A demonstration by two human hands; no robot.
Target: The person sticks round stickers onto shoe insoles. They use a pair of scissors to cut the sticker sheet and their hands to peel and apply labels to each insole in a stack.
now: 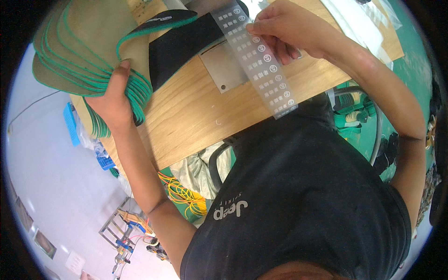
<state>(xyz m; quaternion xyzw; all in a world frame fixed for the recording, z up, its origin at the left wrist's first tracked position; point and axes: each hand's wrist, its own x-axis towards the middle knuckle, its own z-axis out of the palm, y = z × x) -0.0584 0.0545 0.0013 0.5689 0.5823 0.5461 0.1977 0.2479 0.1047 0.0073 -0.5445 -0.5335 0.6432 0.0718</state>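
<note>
My left hand (114, 93) presses on a fanned stack of tan insoles with green edges (79, 51) at the left end of a wooden table (196, 116). One insole (158, 23) lies apart, partly over a black shoe-shaped piece (182, 46). My right hand (284, 28) pinches the upper part of a long clear strip of small white labels (261, 65), which runs down across the table and over a grey metal plate (224, 70).
Clear plastic sheets (359, 23) lie at the table's far right. Below the table are a blue brush (71, 123), yellow cords (184, 193), green-and-white bundles (350, 116) and a metal frame (119, 224) on the floor.
</note>
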